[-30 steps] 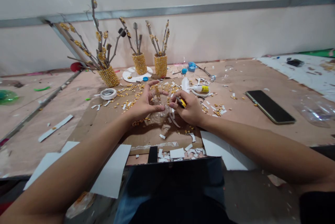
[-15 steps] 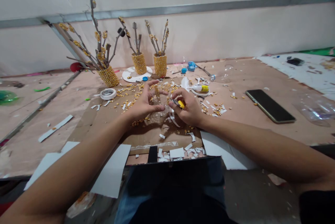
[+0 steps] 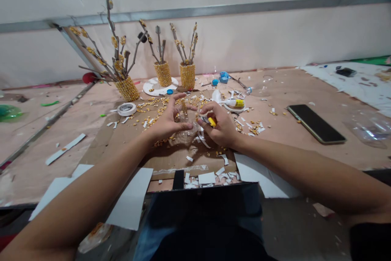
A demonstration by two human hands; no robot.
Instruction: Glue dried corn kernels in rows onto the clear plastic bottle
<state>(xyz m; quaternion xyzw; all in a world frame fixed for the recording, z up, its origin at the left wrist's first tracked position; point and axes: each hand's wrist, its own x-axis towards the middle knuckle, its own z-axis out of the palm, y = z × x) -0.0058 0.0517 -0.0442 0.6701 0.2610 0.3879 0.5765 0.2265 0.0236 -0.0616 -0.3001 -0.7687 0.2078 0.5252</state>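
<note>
Over the cardboard, my left hand (image 3: 172, 119) curves its thumb and fingers around a clear plastic bottle piece (image 3: 186, 128). The piece is see-through, and its outline is hard to make out. My right hand (image 3: 218, 124) is closed on a small yellow-handled tool (image 3: 211, 121), which looks like a cutter, close against the right side of the clear plastic. Corn kernels (image 3: 159, 110) lie scattered around both hands. A glue bottle (image 3: 233, 103) with a yellow label lies just beyond my right hand, on a white tape roll. Another tape roll (image 3: 126, 109) is left of my left hand.
Three corn-covered pots with twigs, one of them the left pot (image 3: 126, 88), stand at the back. A phone (image 3: 316, 123) and a clear plastic bottle (image 3: 368, 128) lie at right. White paper scraps (image 3: 207, 178) cover the front edge of the cardboard (image 3: 171, 159).
Hardly anything differs. Both hands keep the same hold and place, and the view has shifted very slightly.
</note>
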